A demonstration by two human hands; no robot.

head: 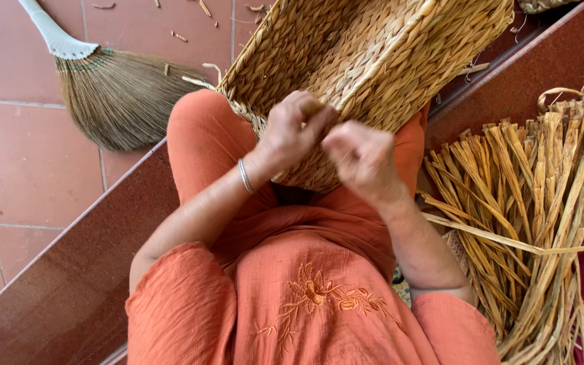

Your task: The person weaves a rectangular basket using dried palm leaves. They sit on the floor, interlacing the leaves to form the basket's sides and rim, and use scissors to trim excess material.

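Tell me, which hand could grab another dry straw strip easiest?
The right hand, probably. The bundle of dried strips lies right beside that arm, while the left hand sits at the woven basket rim, farther from the strips.

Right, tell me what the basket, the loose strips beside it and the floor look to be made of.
Basket: plaited dried plant fibre, straw-gold and matt, its twisted strands showing; both hands work at its rim.
Loose strips: apparently the same dried reed or grass, flat, creased, unwoven.
Floor: reddish tiles with pale grout lines, probably ceramic, faintly glossy.
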